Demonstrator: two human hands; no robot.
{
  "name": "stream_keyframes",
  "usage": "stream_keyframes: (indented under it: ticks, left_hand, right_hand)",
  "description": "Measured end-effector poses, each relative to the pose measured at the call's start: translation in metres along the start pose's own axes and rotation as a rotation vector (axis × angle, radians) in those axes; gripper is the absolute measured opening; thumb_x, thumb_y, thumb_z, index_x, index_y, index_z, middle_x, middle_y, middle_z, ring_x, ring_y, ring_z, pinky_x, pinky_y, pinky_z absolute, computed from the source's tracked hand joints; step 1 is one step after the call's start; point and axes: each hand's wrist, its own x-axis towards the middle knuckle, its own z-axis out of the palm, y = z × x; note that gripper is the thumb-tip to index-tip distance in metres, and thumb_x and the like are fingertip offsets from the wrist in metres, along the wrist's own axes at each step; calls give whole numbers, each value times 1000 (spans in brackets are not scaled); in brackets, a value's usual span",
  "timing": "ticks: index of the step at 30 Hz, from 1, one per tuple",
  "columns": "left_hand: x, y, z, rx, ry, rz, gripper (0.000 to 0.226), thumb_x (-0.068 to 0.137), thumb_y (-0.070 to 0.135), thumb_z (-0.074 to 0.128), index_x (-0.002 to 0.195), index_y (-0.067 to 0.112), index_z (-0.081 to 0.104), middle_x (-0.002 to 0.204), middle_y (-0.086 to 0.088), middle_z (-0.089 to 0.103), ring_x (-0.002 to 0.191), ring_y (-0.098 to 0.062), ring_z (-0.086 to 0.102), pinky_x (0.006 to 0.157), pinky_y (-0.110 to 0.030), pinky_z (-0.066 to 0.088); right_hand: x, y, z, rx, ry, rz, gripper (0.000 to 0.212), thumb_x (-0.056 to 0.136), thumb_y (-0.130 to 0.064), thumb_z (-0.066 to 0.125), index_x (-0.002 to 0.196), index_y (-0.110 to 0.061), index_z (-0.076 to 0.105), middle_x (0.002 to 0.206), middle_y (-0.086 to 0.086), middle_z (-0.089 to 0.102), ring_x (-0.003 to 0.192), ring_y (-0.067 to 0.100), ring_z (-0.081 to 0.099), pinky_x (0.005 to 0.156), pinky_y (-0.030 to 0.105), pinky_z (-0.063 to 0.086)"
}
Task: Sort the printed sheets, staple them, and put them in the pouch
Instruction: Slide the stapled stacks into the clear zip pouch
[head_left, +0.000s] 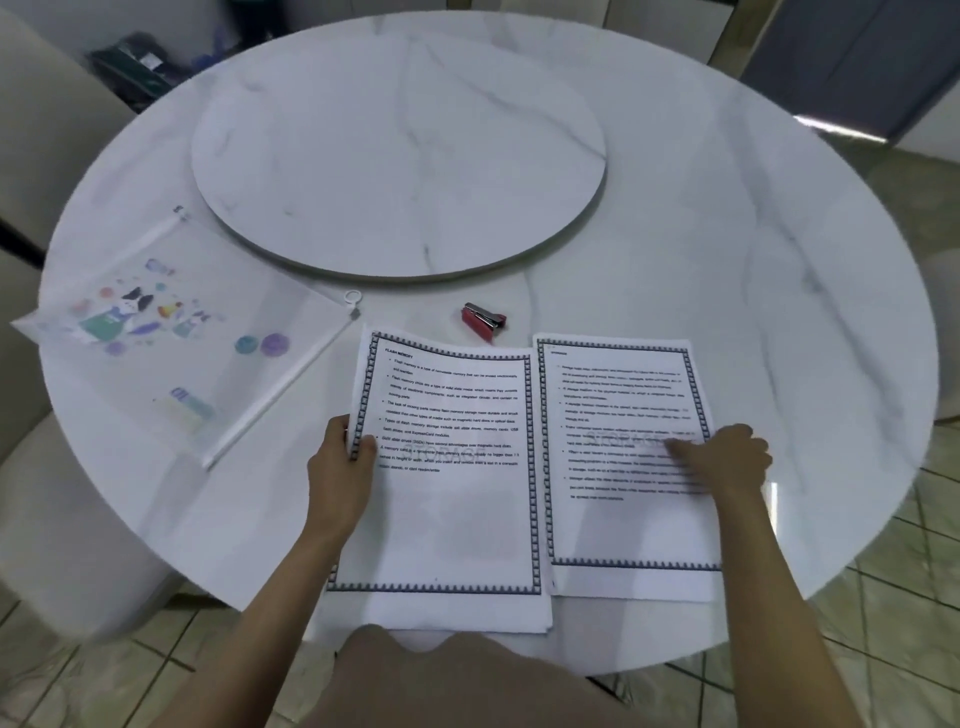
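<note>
Two hands (340, 470) (730, 462), two stacks (457, 525) (623, 400), one stapler (483, 322)

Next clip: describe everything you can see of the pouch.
The pouch is a flat, frosted see-through plastic sleeve printed with colourful cartoon figures and dots. A white zip strip runs along its right edge, ring pull at the far end; open or closed cannot be told. It lies skewed on the table, left of the sheets. Neither the left hand nor the right hand touches it.

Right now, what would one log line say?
step: sorting | left hand: grips left stack | right hand: presses right sheet | stapler: untouched | pouch: untouched
</note>
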Motion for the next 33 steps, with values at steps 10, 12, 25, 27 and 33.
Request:
stream_keyframes:
  ticks: [10, 12, 25, 27, 33]
  left_hand:
    - [-12, -1, 10, 8, 59, -36, 22, 95, 10, 46, 115, 4, 51, 98, -4, 59, 84, -21, 52, 75, -26, 36]
    - [-18, -1, 16, -12, 55, -32, 23, 95, 11, 46, 117, 4, 51, 97, -2, 58, 84, -19, 52, 75, -26, 36]
    - [-24, 2, 31, -93, 13, -51, 24, 94, 14, 48, 117, 11, 51, 84, 0, 56, 73, -13, 51, 64, -17, 39]
    - [-24, 4, 33, -100, 0, -60, 24, 94, 15, 47, 118, 10, 50, 82, 2, 56, 71, -12, 51, 63, -20, 40]
    - [-26, 12, 33, -155, -92, -105, 31, 97, 26, 43, 124, 12, 46, 90, 7, 54, 87, -16, 54, 76, -30, 43]
  right_hand:
    - [11, 18, -24, 217, -31, -279, 29, 93, -14, 48, 102, 12, 57, 103, 26, 63, 96, 39, 58, 84, 41, 46]
    - [10, 25, -37, 306, -39, -305, 25, 94, -14, 47, 98, 8, 59, 99, 23, 65, 90, 34, 59, 80, 37, 45]
    - [7, 27, -84, 813, -162, -277, 10, 93, -15, 52, 93, -13, 62, 64, -10, 71, 57, 7, 67, 54, 22, 56]
    - [-3, 16, -57, 755, -196, -299, 11, 92, -12, 52, 93, -10, 63, 73, -2, 73, 61, 11, 66, 58, 23, 56]
    - [-58, -15, 26, 521, -192, -389, 23, 93, -16, 50, 98, 2, 63, 94, 18, 67, 87, 29, 62, 79, 35, 48]
